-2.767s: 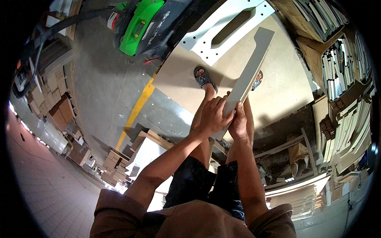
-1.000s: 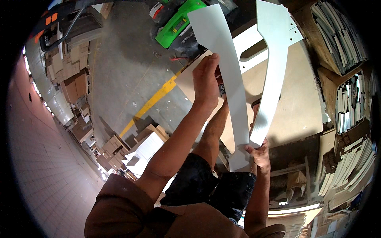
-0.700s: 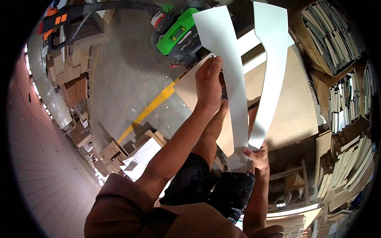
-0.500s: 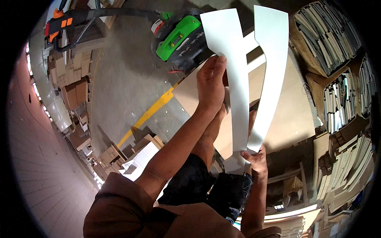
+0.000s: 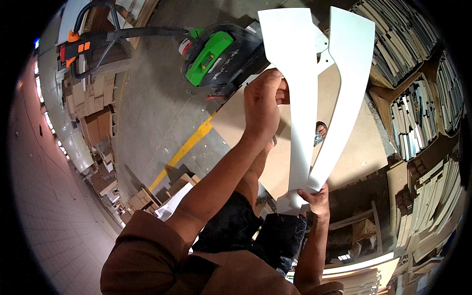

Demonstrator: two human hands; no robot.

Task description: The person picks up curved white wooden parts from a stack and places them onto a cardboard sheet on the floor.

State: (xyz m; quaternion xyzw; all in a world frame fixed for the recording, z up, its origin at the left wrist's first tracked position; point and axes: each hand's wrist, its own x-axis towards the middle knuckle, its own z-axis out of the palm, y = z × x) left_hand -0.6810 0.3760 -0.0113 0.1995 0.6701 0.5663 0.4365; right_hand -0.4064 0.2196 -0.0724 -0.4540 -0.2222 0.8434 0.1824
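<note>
Two long white curved boards, wide at the far end and narrow at the near end, stand out in front of me. My left hand [image 5: 265, 103] is closed at the outer edge of the left curved board [image 5: 301, 98], just below its wide part, fingers curled at its rim. My right hand [image 5: 317, 200] grips the narrow near ends, its thumb over the front, where the right curved board [image 5: 350, 73] meets the left one. A white cross piece with small dark holes [image 5: 324, 51] shows between the wide ends; how it joins them is hidden.
A brown sheet [image 5: 359, 147] lies under the boards, and a foot [image 5: 320, 130] shows on it. A green and black pallet truck [image 5: 211, 59] stands at the far left. Stacked strips [image 5: 415, 115] fill bins on the right. Cardboard [image 5: 88, 93] is piled along the left.
The boards have shifted slightly right in view, with a wider gap between them. My left thumb has left the board's front face. The foot has come into sight in the gap.
</note>
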